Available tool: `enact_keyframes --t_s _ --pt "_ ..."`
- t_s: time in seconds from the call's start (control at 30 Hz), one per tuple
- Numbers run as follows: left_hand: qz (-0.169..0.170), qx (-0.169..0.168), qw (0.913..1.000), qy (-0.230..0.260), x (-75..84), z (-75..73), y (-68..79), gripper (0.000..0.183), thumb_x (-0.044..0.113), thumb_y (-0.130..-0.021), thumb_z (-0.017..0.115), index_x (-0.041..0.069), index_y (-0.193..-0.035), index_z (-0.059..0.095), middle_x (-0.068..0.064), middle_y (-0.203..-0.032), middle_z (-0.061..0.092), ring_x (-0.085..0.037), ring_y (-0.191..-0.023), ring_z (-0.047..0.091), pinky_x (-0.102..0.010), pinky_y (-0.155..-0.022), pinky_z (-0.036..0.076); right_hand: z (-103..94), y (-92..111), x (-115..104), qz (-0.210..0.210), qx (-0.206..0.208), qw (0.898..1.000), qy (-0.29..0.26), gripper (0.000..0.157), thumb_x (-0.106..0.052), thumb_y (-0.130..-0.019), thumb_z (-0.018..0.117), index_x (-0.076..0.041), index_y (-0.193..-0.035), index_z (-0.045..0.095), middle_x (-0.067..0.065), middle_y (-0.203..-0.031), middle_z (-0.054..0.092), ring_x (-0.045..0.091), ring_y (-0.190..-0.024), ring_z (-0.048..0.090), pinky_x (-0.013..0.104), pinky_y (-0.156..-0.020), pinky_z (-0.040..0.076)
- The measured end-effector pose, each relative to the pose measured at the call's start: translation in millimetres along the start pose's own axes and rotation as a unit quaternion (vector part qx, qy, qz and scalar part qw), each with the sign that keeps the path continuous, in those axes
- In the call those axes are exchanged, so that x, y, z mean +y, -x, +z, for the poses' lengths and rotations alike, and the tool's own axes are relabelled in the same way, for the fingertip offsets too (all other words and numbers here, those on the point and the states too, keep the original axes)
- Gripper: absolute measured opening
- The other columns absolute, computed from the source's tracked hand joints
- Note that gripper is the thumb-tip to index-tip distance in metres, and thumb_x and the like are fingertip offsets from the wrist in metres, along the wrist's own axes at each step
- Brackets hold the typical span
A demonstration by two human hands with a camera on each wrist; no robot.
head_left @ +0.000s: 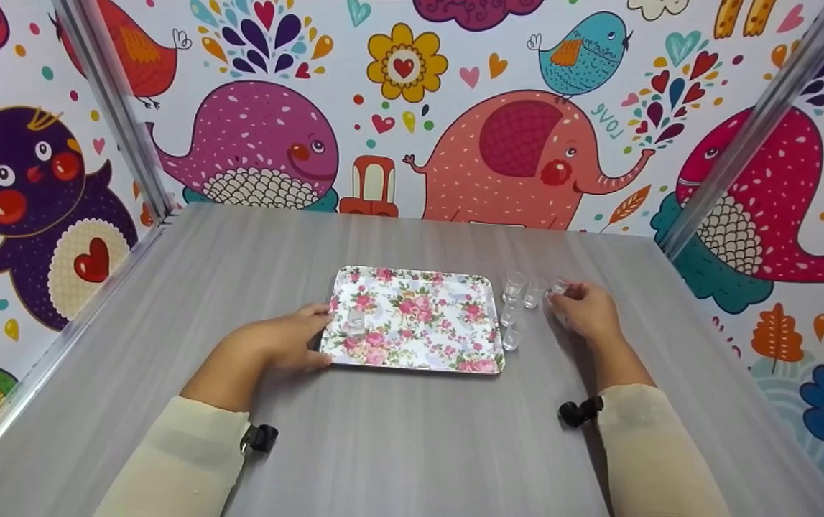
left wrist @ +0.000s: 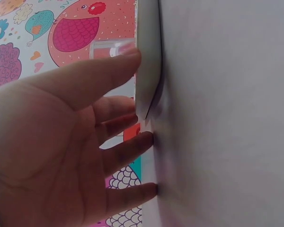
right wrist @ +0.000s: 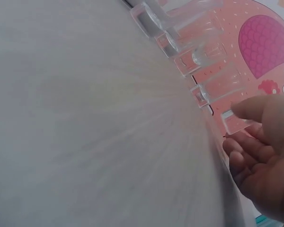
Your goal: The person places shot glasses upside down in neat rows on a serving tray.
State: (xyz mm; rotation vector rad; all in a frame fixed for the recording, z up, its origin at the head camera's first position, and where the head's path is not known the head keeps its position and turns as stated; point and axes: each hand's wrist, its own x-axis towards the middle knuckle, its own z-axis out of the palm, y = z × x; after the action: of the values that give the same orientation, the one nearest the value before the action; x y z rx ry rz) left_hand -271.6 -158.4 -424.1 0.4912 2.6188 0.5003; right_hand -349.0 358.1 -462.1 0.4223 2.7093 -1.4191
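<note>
A white tray (head_left: 412, 319) with pink roses lies on the table, one clear shot glass (head_left: 356, 324) standing near its left end. My left hand (head_left: 286, 341) touches the tray's left edge, thumb at the near corner and fingers spread farther along; in the left wrist view its fingers (left wrist: 128, 156) are fairly straight, with the thumb against the tray's side. To the right of the tray, my right hand (head_left: 588, 312) pinches another shot glass (right wrist: 234, 122) between thumb and fingers. Several more shot glasses (head_left: 535, 293) stand between that hand and the tray's right edge.
The grey wood-grain table (head_left: 412, 438) carries the tray and glasses. A wall with cartoon animals (head_left: 512, 172) rises behind its far edge. Metal posts (head_left: 131, 108) stand at the back corners, and a metal rail (head_left: 45, 391) runs along the left side.
</note>
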Motion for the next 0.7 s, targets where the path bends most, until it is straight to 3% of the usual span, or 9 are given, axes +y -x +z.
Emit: enact_keyframes --t_s 0.17,0.5,0.7 --pt "0.01 0.004 0.9999 0.001 -1.3 0.1 -1.5 0.081 0.035 -0.103 0.071 0.006 -0.168 0.033 -0.013 -0.178 0.022 -0.043 -0.163 0.028 -0.062 -0.131 0.029 -0.5 4.3 -8.5 0.011 0.018 0.998 -0.053 0.053 -0.039 -0.105 0.069 -0.015 -0.149 0.055 0.011 -0.144 0.059 0.027 -0.123 0.062 0.03 -0.101 0.058" --pt "0.011 0.003 0.9999 -0.001 -1.5 0.1 -1.9 0.081 0.035 -0.103 0.071 0.006 -0.168 0.032 -0.013 -0.178 0.022 -0.044 -0.163 0.029 -0.061 -0.131 0.029 0.4 11.3 -25.6 0.028 0.031 0.994 -0.106 0.055 -0.045 -0.102 0.073 -0.023 -0.148 0.055 0.005 -0.146 0.057 0.027 -0.132 0.057 0.038 -0.113 0.056" --pt "0.002 -0.001 1.0 0.003 -3.5 0.7 -1.9 0.081 0.038 -0.104 0.07 0.01 -0.17 0.031 -0.01 -0.179 0.02 -0.043 -0.164 0.027 -0.062 -0.131 0.029 6.1 15.7 -34.5 -0.025 0.044 0.996 -0.071 0.046 -0.04 -0.101 0.074 -0.016 -0.139 0.061 0.008 -0.137 0.062 0.025 -0.123 0.057 0.03 -0.104 0.053"
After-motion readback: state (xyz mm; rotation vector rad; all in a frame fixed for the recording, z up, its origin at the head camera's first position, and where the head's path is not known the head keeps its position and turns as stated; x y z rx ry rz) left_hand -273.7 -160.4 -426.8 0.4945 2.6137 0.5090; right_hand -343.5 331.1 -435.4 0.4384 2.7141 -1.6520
